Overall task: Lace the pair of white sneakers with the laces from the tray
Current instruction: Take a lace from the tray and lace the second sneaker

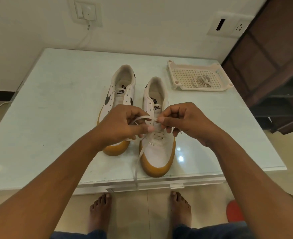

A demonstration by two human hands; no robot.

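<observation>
Two white sneakers with tan soles stand side by side on the table, toes toward me: the left sneaker [123,90] without a lace and the right sneaker [157,152] with a white lace [143,118] through its lower eyelets. My left hand [123,125] pinches one strand of that lace above the shoe. My right hand [182,122] pinches the other end close to the eyelets. A loose tail of the lace hangs over the table's front edge. Another bundled lace [201,81] lies in the white perforated tray [180,73] at the back right.
The pale glossy table [56,109] stands against a wall with switch plates. A dark wooden cabinet [271,57] rises at the right. My bare feet are on the tiled floor below the table edge, beside a red object [233,211].
</observation>
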